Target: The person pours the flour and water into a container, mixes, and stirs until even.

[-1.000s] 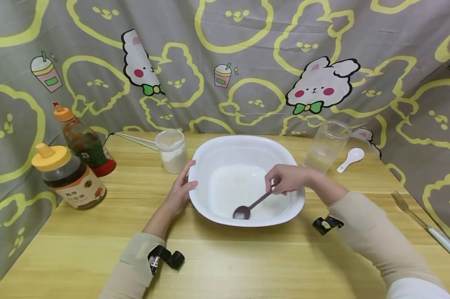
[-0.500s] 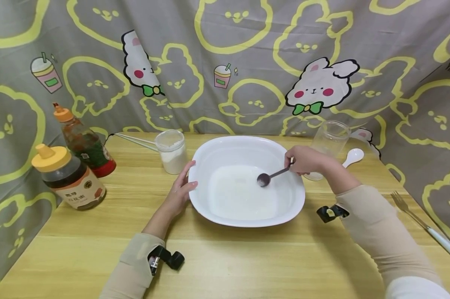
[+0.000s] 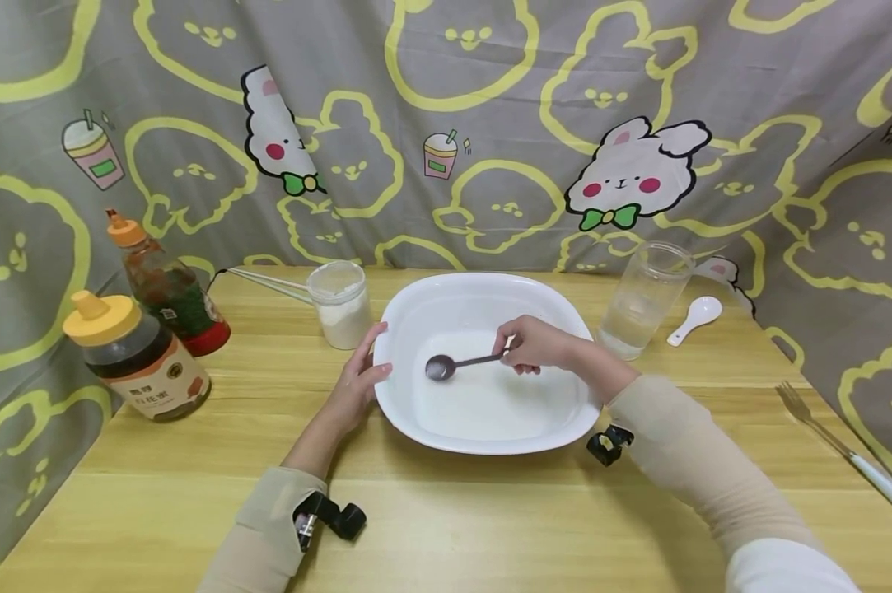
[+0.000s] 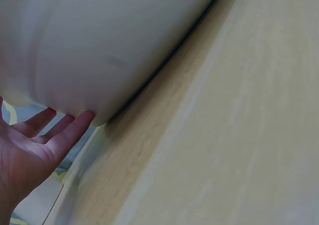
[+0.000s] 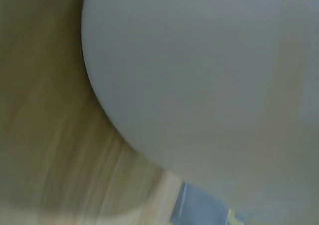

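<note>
A white basin (image 3: 483,443) holds a shallow pale, milky liquid (image 3: 475,403). At its left side my left hand (image 3: 357,380) holds the rim, thumb over the edge; the left wrist view shows the fingers (image 4: 75,130) against the outer wall. My right hand (image 3: 538,344) pinches the handle of a dark brown spoon (image 3: 475,360) over the basin. The spoon's bowl points left and has some whitish stuff in it. In the right wrist view the basin's outer wall (image 5: 199,85) fills most of the picture, and the right hand is out of sight.
A jar of white powder (image 3: 344,317) and chopsticks (image 3: 271,282) stand left of the basin. Further left are a honey bottle (image 3: 145,371) and a sauce bottle (image 3: 175,288). Rightward are a clear jar of water (image 3: 642,301), a white spoon (image 3: 698,315) and a fork (image 3: 846,449).
My right hand moves the spoon from the basin's front to its right side, then across to the left. The left hand keeps its place on the rim.
</note>
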A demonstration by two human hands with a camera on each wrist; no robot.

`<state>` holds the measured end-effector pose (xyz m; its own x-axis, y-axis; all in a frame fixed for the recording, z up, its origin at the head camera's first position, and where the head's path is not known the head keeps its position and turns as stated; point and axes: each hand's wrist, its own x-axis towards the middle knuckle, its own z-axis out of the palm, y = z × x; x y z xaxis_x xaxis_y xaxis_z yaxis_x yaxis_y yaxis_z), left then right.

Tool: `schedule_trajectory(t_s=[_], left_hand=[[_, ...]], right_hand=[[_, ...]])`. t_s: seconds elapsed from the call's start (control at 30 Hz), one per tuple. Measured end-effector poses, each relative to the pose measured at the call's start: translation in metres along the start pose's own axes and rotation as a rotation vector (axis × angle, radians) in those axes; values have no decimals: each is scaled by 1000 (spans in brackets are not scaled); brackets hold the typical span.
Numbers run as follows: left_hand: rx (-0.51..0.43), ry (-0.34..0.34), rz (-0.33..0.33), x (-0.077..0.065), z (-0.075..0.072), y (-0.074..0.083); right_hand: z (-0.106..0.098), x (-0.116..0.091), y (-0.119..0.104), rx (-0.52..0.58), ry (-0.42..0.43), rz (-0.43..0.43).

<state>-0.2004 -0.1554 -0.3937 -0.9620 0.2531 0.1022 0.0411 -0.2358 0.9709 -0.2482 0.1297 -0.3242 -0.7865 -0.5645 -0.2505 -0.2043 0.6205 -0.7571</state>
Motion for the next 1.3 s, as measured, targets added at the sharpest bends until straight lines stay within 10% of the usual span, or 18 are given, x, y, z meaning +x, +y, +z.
schedule_trajectory(t_s=[0.33, 0.63, 0.97, 1.3], left_hand=[[9, -6, 9, 0, -1, -1], [11, -7, 11, 1, -2, 0], [14, -10, 13, 0, -1, 1], [12, -4, 16, 0, -1, 1]], right_hand=[[-22, -45, -4, -137, -179, -22], [-56, -63, 0, -344, 37, 91], [-35, -18, 12, -113, 220, 155], [-1, -5, 2, 8, 24, 30]])
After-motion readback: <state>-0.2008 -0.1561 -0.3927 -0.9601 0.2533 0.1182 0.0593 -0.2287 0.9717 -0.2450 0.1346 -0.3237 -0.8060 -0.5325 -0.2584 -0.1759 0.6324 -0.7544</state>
